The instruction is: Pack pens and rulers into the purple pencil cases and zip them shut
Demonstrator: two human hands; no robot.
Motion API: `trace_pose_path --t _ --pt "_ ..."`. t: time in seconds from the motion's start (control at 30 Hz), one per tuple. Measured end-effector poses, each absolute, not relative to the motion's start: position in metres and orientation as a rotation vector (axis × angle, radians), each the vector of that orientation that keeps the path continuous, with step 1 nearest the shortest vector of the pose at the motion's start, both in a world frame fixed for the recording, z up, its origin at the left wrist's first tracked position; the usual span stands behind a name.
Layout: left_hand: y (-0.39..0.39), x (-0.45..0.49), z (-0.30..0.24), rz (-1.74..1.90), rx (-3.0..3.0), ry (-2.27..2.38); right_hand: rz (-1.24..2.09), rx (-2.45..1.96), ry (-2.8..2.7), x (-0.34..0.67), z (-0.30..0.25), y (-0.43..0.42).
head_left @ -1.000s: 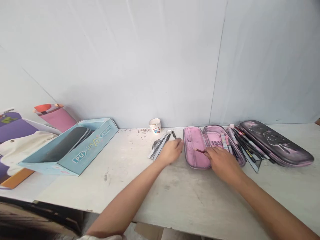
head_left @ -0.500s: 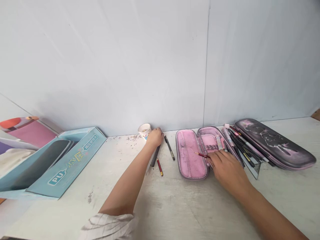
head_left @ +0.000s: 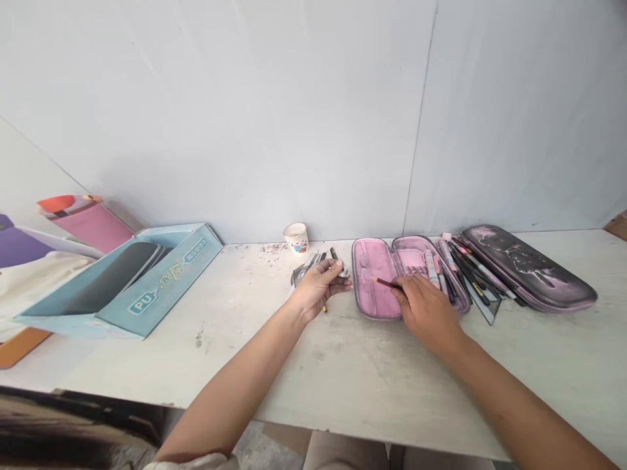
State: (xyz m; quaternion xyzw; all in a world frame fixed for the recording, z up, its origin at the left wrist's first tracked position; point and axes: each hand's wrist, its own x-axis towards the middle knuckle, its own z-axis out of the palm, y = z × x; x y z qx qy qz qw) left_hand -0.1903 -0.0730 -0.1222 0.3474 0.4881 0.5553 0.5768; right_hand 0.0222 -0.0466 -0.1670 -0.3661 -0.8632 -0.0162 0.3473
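Observation:
My right hand [head_left: 428,313] is closed on a dark red pencil [head_left: 386,282], its pale tip pointing left over the open pink pencil case [head_left: 376,307]. To the left of that case, my left hand [head_left: 321,284] is raised above the table, thumb and fingers pinching a small silvery-grey thing [head_left: 345,273] that looks like a pencil sharpener. Beneath and behind the left hand lie dark pens [head_left: 334,252] and flat grey pieces [head_left: 300,273], partly covered. A yellow pencil end [head_left: 324,307] peeks out below that hand.
A paper cup [head_left: 296,237] stands by the wall, with dark shavings [head_left: 272,249] scattered to its left. Pens and a set square [head_left: 484,308] lie beside a closed dark pencil case [head_left: 533,267] at right. A light-blue box [head_left: 161,287] holding a dark case sits at left.
My left hand has come away from beside the cup, moving right and nearer, with a small grey thing now between its fingers. My right hand keeps the pencil. The view has shifted.

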Motion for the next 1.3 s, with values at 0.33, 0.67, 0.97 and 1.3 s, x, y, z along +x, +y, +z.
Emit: trace_pose_path --t 0.33,0.67,0.97,1.3 --pt "-0.099 -0.155 -0.144 1.211 0.995 1.218 -0.311 -0.844 -2.482 0.001 -0.160 -0.064" --pt "-0.110 -0.170 -0.150 1.192 1.307 0.915 -0.288 -0.839 -2.492 -0.019 -0.148 -0.068" --pt "-0.116 -0.173 -0.154 1.072 1.522 0.958 1.864 -0.875 -2.150 -0.008 -0.136 -0.055" --pt "-0.104 -0.155 -0.156 1.214 1.059 0.909 -0.090 -0.858 -2.671 -0.008 -0.131 -0.055"
